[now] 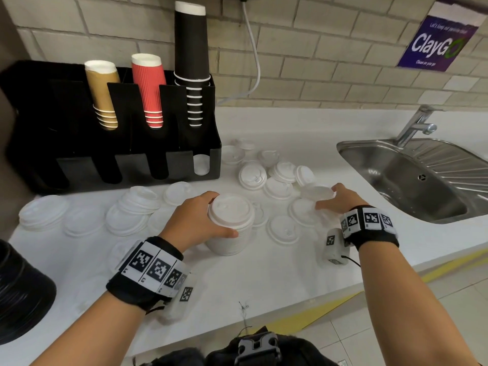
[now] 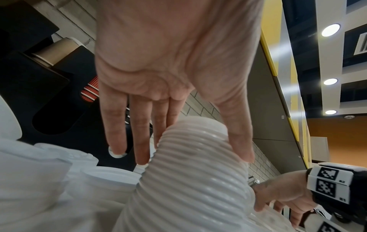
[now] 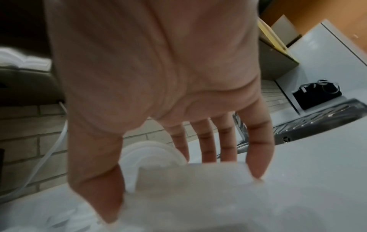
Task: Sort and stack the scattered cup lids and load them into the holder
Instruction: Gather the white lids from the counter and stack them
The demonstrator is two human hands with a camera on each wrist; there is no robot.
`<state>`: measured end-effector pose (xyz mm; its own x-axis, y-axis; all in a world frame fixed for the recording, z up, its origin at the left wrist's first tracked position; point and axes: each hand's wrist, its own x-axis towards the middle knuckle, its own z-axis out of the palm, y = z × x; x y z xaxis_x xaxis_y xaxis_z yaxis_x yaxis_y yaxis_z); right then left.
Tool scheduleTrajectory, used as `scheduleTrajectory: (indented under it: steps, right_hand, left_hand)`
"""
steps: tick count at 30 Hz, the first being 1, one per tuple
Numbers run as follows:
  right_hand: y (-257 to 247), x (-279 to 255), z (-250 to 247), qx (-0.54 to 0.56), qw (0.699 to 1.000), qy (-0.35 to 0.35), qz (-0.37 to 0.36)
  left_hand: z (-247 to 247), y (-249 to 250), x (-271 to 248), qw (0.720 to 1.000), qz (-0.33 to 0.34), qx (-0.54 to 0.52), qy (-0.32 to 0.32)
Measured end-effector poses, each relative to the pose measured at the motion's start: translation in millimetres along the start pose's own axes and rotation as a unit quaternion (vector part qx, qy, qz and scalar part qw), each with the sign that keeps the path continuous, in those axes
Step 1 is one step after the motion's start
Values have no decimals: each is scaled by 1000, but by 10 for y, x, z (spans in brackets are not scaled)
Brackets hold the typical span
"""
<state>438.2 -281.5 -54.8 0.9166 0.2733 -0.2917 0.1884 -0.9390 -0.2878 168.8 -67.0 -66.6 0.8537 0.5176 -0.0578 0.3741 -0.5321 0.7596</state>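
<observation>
A tall stack of white cup lids (image 1: 232,244) stands on the white counter (image 1: 264,281). My left hand (image 1: 223,215) grips it near the top, thumb in front and fingers behind. The left wrist view shows the ribbed stack (image 2: 178,196) between thumb and fingers of my left hand (image 2: 194,158). To the right, my right hand (image 1: 326,196) holds a single white lid (image 1: 315,191) by its rim; this lid (image 3: 198,177) is blurred between the thumb and fingers of my right hand (image 3: 184,194). The black holder (image 1: 113,165) stands at the back left with a few lids in its rightmost front slot.
Loose white lids (image 1: 253,177) lie scattered behind and between my hands, with short piles (image 1: 137,202) to the left. Gold, red and black cup stacks (image 1: 191,62) rise from the holder. A steel sink (image 1: 412,186) lies right, and black lids (image 1: 18,291) sit at the near left.
</observation>
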Motion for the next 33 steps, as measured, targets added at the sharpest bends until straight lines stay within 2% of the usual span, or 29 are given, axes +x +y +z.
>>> scheduleTrajectory:
  steps: [6,11,14,17,20,24,27,33]
  right_hand:
    - [64,-81,18,-30,998,49,2]
    - [1,-91,-32,-15,995,89,-44]
    - [-77,-117,-34,-27,994,40,-95]
    - [-155,-164,53,-91,990,-29,-101]
    - [-218,-183,160,-151,983,-40,-98]
    - [-266,-179,205,-171,980,-32,-100]
    - [-275,-140,179,-140,982,-38,-123]
    - [-283,-123,59,29,980,-64,-189]
  left_hand:
    - [-6,2,-4,1000,4,-1,2]
    - [-3,0,-2,1000,3,-3,-1]
    - [-3,1,-2,1000,2,-3,0]
    - [-4,9,-5,1000,0,-1,-1]
    - [-9,13,-18,1000,0,0,0]
    - [-14,29,-20,1000,-5,5,-1]
    - [-20,35,-22,1000,-6,4,-1]
    - [-31,50,-31,1000,-6,7,-3]
